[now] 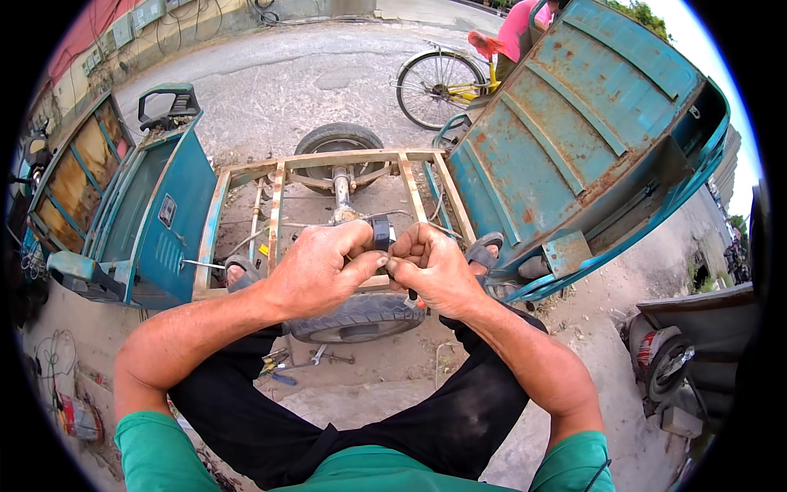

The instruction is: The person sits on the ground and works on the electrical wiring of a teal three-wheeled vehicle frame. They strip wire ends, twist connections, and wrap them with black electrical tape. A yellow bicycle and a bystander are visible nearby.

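At the middle of the view, above a bare vehicle frame (279,205), the two hands meet. The left hand (316,266) is curled almost closed, its fingertips pinching at a roll of black tape (382,232) that sticks up between the two hands. The right hand (433,269) is closed too, thumb and forefinger pressed together against the left hand's fingers just below the roll; what it pinches is too small to tell. Directly below the hands, at 6 o'clock, lies a black tyre (358,317), and a second wheel (338,141) stands at 12 o'clock beyond the axle (342,195). At 2 o'clock a rusty teal cargo bed (574,123) leans tilted up. At 9 o'clock stands a teal cab panel (164,221). A bicycle (434,86) stands at 1 o'clock. Small tools (283,369) lie on the ground at 7 o'clock.
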`<state>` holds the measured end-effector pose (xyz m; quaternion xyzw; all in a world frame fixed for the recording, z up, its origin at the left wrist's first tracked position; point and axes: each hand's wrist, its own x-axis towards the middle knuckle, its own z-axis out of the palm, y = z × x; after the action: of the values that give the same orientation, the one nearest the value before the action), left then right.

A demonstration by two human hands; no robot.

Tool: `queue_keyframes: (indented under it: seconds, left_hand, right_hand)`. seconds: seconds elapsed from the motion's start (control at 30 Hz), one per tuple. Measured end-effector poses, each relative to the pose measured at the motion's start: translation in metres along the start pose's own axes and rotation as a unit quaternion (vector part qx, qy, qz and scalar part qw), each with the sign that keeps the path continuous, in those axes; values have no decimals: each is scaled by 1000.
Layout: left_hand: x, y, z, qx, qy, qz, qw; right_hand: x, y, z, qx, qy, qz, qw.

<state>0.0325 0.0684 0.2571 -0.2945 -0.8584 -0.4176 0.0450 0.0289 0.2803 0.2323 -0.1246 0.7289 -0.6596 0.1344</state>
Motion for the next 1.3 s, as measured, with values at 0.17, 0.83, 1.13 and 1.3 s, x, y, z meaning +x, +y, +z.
queue_keyframes:
  seconds: [0.17,0.83,1.13,1.3]
  left_hand:
    - [8,-5,5,-45,22,-94,994]
    - [-4,-21,-5,14,-56,65,996]
    - [0,-21,-11,-101,-118,-63,986]
    - [1,-25,-11,-113,-137,-95,979]
  right_hand:
    - [6,19,9,-3,58,-116,992]
    - [-3,16,6,-145,30,-158,976]
    - [-7,8,-3,-258,-16,-226,939]
    - [-6,5,4,-272,-27,-304,913]
